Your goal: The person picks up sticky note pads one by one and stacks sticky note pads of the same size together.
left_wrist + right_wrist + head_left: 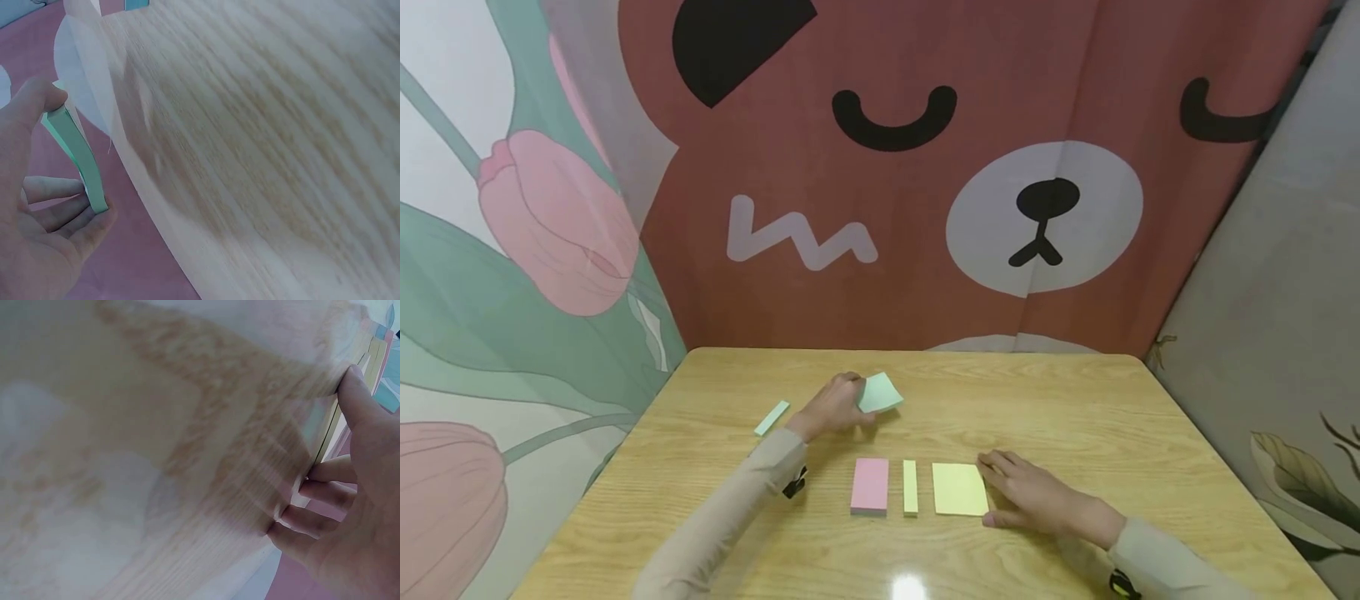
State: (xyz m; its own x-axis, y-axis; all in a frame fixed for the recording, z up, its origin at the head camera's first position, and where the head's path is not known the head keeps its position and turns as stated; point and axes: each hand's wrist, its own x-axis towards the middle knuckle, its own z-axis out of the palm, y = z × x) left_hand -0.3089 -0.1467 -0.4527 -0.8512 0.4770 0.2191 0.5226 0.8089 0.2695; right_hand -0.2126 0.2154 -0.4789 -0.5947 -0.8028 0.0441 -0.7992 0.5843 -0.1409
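Note:
My left hand (838, 406) holds a mint-green sticky note pad (878, 393) above the table. In the left wrist view the pad (87, 159) bends between the thumb and fingertips. My right hand (1037, 493) rests low at the right side of a square yellow sticky note pad (959, 489) that lies on the table. Its thumb and fingers grip the pad's near and far right corners. The right wrist view shows the fingertips (290, 515) down on the wood, with the pad's edge partly hidden.
Left of the yellow pad lie a narrow yellow sticky note strip pad (910, 488) and a pink sticky note pad (870, 485). A narrow mint-green strip pad (772, 418) lies at the table's left. Behind the wooden table (1037, 400) hangs a bear-print curtain (910, 308).

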